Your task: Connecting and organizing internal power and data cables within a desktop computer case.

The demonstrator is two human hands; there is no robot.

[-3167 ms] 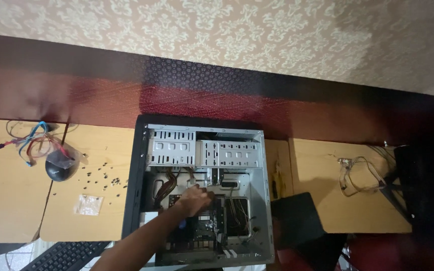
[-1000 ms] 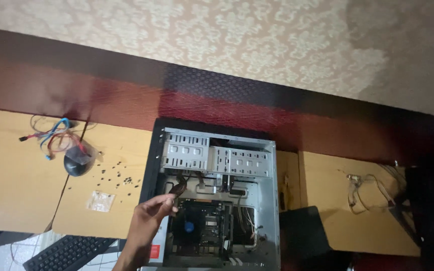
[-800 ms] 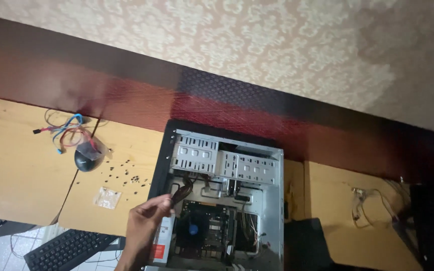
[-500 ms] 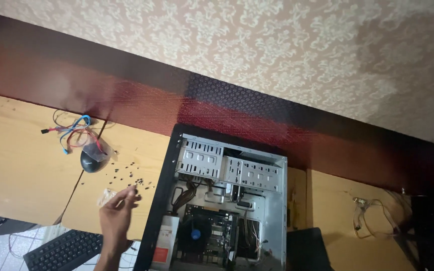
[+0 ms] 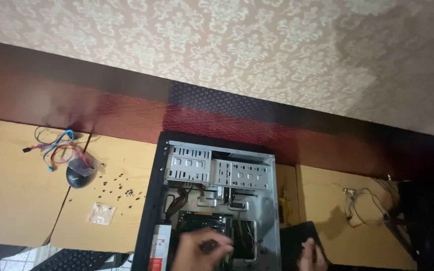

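The left hand (image 5: 200, 247) reaches into the open black-and-grey metal computer case (image 5: 212, 200), fingers curled narrow over the green circuit board (image 5: 202, 222) beneath them. The right hand (image 5: 311, 254), just beyond the case's side, rests on one flat black panel (image 5: 297, 238); I cannot tell its grip

Both hands were cut off by the bottom edge: the blurred left hand (image 5: 199, 249) hid part of the motherboard (image 5: 203, 223); the right hand (image 5: 311, 256) showed only fingers. The keyboard (image 5: 74, 260) was cropped too.

matt metal computer case (image 5: 217, 173), pale wooden desk (image 5: 6, 200)
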